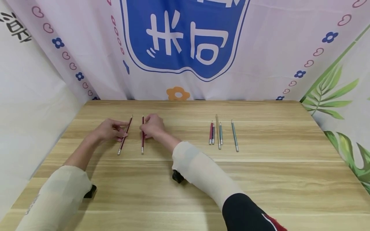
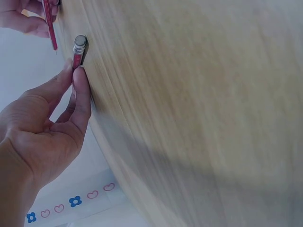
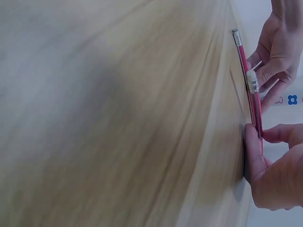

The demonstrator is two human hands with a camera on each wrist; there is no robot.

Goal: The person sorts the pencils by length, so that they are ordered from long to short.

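Sleeves point(image 1: 209, 176), maroon pencils point(image 1: 142, 144) between fingers point(image 2: 83, 92)

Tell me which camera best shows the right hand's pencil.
The head view: the pencil shows there end to end, partly covered by the right hand. The right wrist view shows its eraser end closer, but not the other end. The left wrist view catches only part of it, upper left.

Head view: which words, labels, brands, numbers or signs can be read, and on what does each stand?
No text reads surely enough to quote.
Large blue shield print on the pinkish-white curtain: big white characters, the top ones cut off; reading uncertain.
White wall covering, upper left: slanted black characters, not legible.
Beige left sleeve: faint print, too small.
Dark red slim pencils in the hands: any markings too small.
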